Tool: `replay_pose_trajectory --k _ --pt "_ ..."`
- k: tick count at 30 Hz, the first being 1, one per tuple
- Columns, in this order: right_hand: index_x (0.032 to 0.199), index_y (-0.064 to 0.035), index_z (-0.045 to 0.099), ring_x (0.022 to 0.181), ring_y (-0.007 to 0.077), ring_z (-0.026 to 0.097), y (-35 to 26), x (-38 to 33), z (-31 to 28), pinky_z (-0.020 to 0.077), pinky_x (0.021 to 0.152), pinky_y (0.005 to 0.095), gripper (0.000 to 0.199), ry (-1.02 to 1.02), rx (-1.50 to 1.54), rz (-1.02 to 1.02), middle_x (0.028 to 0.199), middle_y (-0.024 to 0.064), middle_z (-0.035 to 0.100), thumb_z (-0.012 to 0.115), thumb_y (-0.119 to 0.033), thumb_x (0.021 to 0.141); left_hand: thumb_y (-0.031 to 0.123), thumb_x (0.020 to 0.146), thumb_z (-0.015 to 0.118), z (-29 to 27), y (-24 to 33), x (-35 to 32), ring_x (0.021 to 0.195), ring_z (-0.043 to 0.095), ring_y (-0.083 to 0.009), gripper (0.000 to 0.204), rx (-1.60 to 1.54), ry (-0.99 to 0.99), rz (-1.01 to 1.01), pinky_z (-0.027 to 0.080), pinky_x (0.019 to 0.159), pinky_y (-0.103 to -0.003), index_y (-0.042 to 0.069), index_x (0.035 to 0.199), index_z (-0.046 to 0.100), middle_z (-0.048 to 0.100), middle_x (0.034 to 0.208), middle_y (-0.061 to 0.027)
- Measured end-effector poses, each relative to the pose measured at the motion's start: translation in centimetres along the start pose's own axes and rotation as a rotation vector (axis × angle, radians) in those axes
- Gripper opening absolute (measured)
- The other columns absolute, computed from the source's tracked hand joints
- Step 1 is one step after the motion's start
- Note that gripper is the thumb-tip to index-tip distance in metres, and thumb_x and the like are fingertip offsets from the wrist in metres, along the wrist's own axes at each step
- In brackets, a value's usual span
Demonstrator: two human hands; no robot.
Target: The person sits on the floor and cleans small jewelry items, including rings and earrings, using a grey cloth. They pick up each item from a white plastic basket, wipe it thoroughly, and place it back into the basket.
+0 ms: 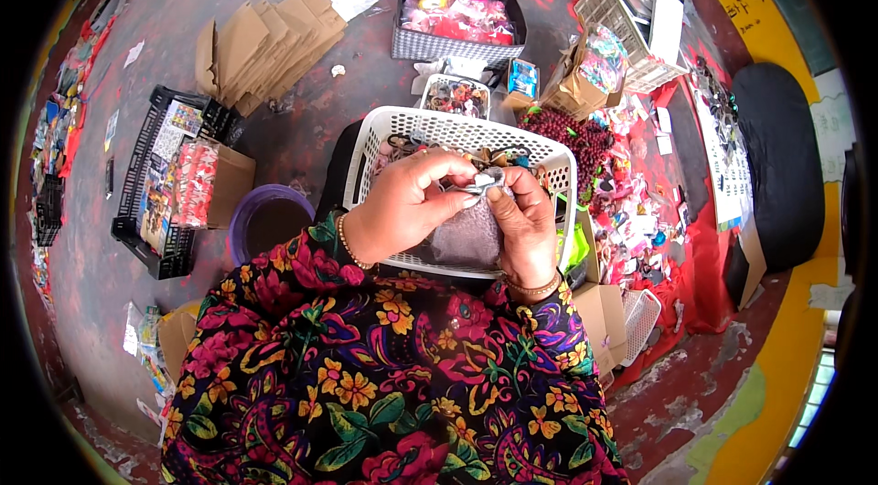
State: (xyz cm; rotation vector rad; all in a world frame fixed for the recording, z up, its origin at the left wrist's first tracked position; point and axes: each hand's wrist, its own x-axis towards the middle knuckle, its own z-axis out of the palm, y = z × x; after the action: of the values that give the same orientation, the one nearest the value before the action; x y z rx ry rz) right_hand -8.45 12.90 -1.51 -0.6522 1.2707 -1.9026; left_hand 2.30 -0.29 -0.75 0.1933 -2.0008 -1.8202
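Both hands meet over a white perforated plastic basket point(380, 133). Between them hangs a small greyish-mauve drawstring-style pouch point(465, 234), its gathered top pinched in the fingers. My left hand point(407, 206) is closed, thumb and index finger at a small whitish bit on the pouch's top. My right hand point(529, 229) grips the gathered neck with its thumb pressed on top. What the whitish bit is, I cannot make out. Inside the basket, partly hidden by my hands, lie several mixed small items, dark bands and loops among them.
Beyond the basket stand a smaller white basket point(485, 83) and a checked box point(430, 44) of pink packets. Purple bucket point(245, 211) and black crate point(137, 252) sit at left, flattened cardboard point(274, 42) behind. Red beads point(585, 142) and scattered trinkets lie at right.
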Motion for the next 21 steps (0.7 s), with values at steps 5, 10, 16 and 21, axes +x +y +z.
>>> replay_pose_trajectory --k 5,10,16,21 --pt "0.098 0.0012 0.057 0.081 0.0070 0.052 0.7 0.0 0.0 0.0416 0.075 0.0202 0.014 0.096 -0.120 -0.041 0.090 0.0016 0.060 0.054 -0.004 0.085 -0.003 0.080 0.057 -0.4 -1.2 0.1 0.080 0.052 -0.0067 0.017 0.009 0.040 -0.005 0.045 0.065 -0.020 -0.001 0.097 0.057 0.056 0.087 -0.0023" --pt "0.099 0.0013 0.058 0.082 0.0095 0.055 0.1 0.1 -0.4 0.0449 0.074 0.0225 0.015 0.078 0.169 0.114 0.091 0.0038 0.061 0.052 -0.002 0.085 0.001 0.082 0.056 -1.2 -0.7 0.3 0.077 0.053 -0.0064 0.015 -0.292 0.058 -0.279 0.045 0.064 -0.021 -0.001 0.097 0.058 0.058 0.089 -0.0034" --pt "0.094 0.0010 0.058 0.079 0.0124 0.059 -0.9 0.0 -1.4 0.0486 0.073 0.0257 0.011 0.127 0.246 0.107 0.090 0.0065 0.062 0.050 -0.002 0.086 0.002 0.083 0.054 -2.7 -1.4 0.3 0.079 0.056 -0.0105 0.015 -0.725 0.123 -0.455 0.047 0.068 -0.022 0.000 0.098 0.057 0.059 0.092 -0.0049" --pt "0.094 0.0031 0.057 0.079 0.0186 0.062 -2.3 -0.2 -2.5 0.0512 0.072 0.0298 0.012 0.200 0.203 0.120 0.089 0.0117 0.063 0.050 0.001 0.084 0.000 0.085 0.049 -4.1 -1.7 0.0 0.084 0.056 -0.0151 0.019 -0.982 0.060 -0.333 0.047 0.072 -0.024 0.001 0.104 0.054 0.058 0.096 -0.0079"
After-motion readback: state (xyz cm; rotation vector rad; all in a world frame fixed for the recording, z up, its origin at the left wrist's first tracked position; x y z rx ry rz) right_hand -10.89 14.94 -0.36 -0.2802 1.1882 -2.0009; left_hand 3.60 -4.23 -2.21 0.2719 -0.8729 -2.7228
